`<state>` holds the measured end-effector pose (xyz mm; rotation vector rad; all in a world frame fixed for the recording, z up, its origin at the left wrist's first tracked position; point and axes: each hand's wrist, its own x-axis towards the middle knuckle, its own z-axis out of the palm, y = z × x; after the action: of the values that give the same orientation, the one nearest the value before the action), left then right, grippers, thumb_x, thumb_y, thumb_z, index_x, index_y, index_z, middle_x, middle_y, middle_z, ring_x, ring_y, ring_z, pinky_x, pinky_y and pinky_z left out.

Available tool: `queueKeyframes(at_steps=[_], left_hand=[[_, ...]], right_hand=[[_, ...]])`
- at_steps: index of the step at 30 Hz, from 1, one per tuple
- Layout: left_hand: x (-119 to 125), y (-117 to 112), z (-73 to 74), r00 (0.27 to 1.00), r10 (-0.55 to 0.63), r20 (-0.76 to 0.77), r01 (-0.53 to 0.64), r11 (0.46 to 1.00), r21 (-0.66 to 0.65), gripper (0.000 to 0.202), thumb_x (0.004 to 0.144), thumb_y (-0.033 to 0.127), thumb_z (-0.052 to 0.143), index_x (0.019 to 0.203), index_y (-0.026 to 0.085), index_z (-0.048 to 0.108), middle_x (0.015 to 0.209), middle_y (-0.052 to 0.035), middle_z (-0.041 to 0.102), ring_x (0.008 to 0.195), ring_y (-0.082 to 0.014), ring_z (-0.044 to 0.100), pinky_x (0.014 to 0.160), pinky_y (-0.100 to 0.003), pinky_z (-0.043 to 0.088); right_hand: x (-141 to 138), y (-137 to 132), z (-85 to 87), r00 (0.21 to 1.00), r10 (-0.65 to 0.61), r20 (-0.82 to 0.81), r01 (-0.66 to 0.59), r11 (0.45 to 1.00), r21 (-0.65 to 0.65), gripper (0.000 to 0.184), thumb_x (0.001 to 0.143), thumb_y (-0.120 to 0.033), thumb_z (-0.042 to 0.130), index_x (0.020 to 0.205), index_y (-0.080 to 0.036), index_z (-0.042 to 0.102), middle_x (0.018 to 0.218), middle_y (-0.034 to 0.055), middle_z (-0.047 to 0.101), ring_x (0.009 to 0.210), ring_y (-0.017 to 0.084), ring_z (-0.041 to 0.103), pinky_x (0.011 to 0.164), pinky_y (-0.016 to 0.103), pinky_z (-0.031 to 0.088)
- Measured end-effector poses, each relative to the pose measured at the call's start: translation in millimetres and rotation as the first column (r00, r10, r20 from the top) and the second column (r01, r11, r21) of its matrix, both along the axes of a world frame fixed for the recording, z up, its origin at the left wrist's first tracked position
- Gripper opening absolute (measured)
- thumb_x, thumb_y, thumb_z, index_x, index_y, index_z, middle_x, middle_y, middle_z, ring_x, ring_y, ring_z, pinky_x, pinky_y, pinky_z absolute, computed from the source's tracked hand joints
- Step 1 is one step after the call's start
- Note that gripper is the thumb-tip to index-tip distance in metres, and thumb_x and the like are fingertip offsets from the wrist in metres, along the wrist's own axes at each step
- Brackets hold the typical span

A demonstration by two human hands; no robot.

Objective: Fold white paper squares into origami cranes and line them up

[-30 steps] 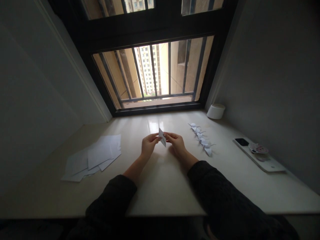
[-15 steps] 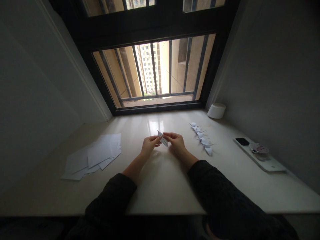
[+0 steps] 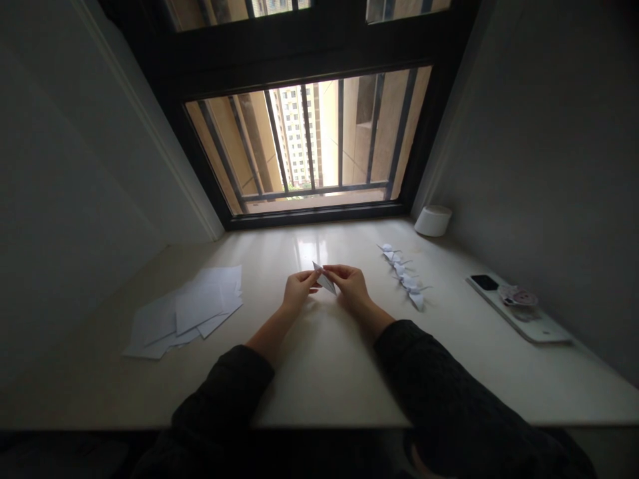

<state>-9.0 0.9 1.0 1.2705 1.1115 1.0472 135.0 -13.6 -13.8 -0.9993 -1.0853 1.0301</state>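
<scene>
Between my two hands is a small folded piece of white paper (image 3: 326, 284), narrow and pointed at both ends, held just above the white sill. My left hand (image 3: 298, 287) pinches its left side with thumb and fingers. From the other side, my right hand (image 3: 350, 282) grips it, fingertips close to those of the left. To the right, a row of several folded paper cranes (image 3: 401, 271) stands on the sill. At the left lies a loose stack of white paper sheets (image 3: 200, 307), overlapping unevenly.
A white phone (image 3: 519, 313) with a round grip on its back lies at the right by the wall. Near the window's right corner sits a white round container (image 3: 432, 221). The barred window (image 3: 309, 143) closes off the back of the sill (image 3: 319, 372).
The folded paper has turned slightly between my fingers, and its lower face shows a little more. Both hands stay in nearly the same place.
</scene>
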Motion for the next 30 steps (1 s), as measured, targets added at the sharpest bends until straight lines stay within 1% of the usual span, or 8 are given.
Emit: queueKeyframes(at_steps=[5, 7, 10, 17, 21, 24, 27, 30], left_hand=[[0.7, 0.0, 2.1, 0.996, 0.073, 0.048, -0.074, 0.997, 0.029, 0.041, 0.064, 0.051, 0.07, 0.081, 0.014, 0.072, 0.078, -0.0093, 0.068, 0.073, -0.0183, 0.063, 0.063, -0.028, 0.048], [0.6, 0.3, 2.6, 0.994, 0.092, 0.052, -0.094, 0.995, 0.038, 0.041, 0.064, 0.052, 0.07, 0.08, 0.014, 0.072, 0.078, -0.0093, 0.068, 0.074, -0.0183, 0.062, 0.062, -0.027, 0.047], [0.4, 0.9, 2.4, 0.994, 0.096, 0.05, -0.098, 0.994, 0.042, 0.04, 0.063, 0.052, 0.07, 0.08, 0.015, 0.073, 0.077, -0.0088, 0.068, 0.073, -0.0178, 0.061, 0.059, -0.026, 0.044], [3.3, 0.2, 2.2, 0.99, 0.123, 0.069, -0.126, 0.991, 0.035, 0.04, 0.061, 0.051, 0.071, 0.079, 0.015, 0.073, 0.079, -0.0085, 0.067, 0.073, -0.0172, 0.059, 0.059, -0.025, 0.043], [3.6, 0.7, 2.0, 0.981, 0.163, 0.103, -0.166, 0.986, 0.023, 0.042, 0.059, 0.051, 0.072, 0.081, 0.015, 0.073, 0.079, -0.0089, 0.066, 0.073, -0.0164, 0.056, 0.059, -0.025, 0.043], [2.6, 2.3, 0.7, 0.976, 0.182, 0.123, -0.186, 0.982, 0.021, 0.043, 0.06, 0.052, 0.072, 0.082, 0.015, 0.073, 0.079, -0.0086, 0.065, 0.073, -0.0159, 0.054, 0.057, -0.024, 0.041], [1.8, 3.1, -0.9, 0.976, 0.173, 0.135, -0.177, 0.984, 0.011, 0.042, 0.061, 0.051, 0.071, 0.082, 0.015, 0.073, 0.078, -0.0078, 0.064, 0.072, -0.0153, 0.054, 0.057, -0.023, 0.04], [2.1, 2.9, -1.8, 0.97, 0.173, 0.171, -0.172, 0.985, -0.022, 0.043, 0.06, 0.052, 0.071, 0.082, 0.015, 0.072, 0.078, -0.0073, 0.065, 0.071, -0.0152, 0.055, 0.058, -0.024, 0.039]], right_hand=[[-0.2, 2.1, -0.9, 1.0, -0.006, 0.014, 0.006, 1.0, 0.0, 0.044, 0.064, -0.047, 0.072, 0.096, -0.018, 0.072, 0.08, 0.0074, 0.073, 0.071, 0.02, 0.065, 0.065, 0.031, 0.048], [1.0, 2.4, -0.5, 1.0, -0.006, 0.028, 0.007, 0.999, -0.04, 0.042, 0.063, -0.047, 0.072, 0.091, -0.016, 0.073, 0.076, 0.007, 0.072, 0.066, 0.018, 0.062, 0.061, 0.03, 0.046], [2.6, 2.2, 0.3, 1.0, 0.014, 0.026, -0.012, 0.995, -0.099, 0.035, 0.064, -0.049, 0.071, 0.075, -0.016, 0.073, 0.069, 0.006, 0.07, 0.06, 0.015, 0.058, 0.058, 0.028, 0.043], [0.7, 1.2, 3.3, 0.999, 0.042, -0.018, -0.044, 0.992, -0.115, 0.035, 0.064, -0.051, 0.069, 0.067, -0.016, 0.07, 0.064, 0.0034, 0.066, 0.058, 0.013, 0.054, 0.057, 0.027, 0.042], [-0.7, 0.5, 3.2, 0.995, 0.094, -0.045, -0.1, 0.983, -0.152, 0.039, 0.062, -0.052, 0.07, 0.078, -0.017, 0.07, 0.07, 0.0039, 0.068, 0.06, 0.014, 0.056, 0.055, 0.026, 0.043], [-0.8, 0.1, 2.4, 0.989, 0.151, 0.0, -0.148, 0.972, -0.183, 0.044, 0.064, -0.056, 0.068, 0.083, -0.016, 0.072, 0.071, 0.0063, 0.069, 0.061, 0.015, 0.059, 0.053, 0.025, 0.042], [-1.1, -0.7, 3.3, 0.986, 0.16, 0.056, -0.148, 0.974, -0.17, 0.046, 0.066, -0.058, 0.065, 0.075, -0.014, 0.073, 0.067, 0.0077, 0.069, 0.06, 0.015, 0.06, 0.053, 0.025, 0.041], [-2.4, -2.2, 6.5, 0.984, 0.162, 0.081, -0.152, 0.982, -0.114, 0.042, 0.065, -0.057, 0.067, 0.07, -0.016, 0.073, 0.065, 0.0073, 0.07, 0.057, 0.014, 0.058, 0.053, 0.025, 0.039]])
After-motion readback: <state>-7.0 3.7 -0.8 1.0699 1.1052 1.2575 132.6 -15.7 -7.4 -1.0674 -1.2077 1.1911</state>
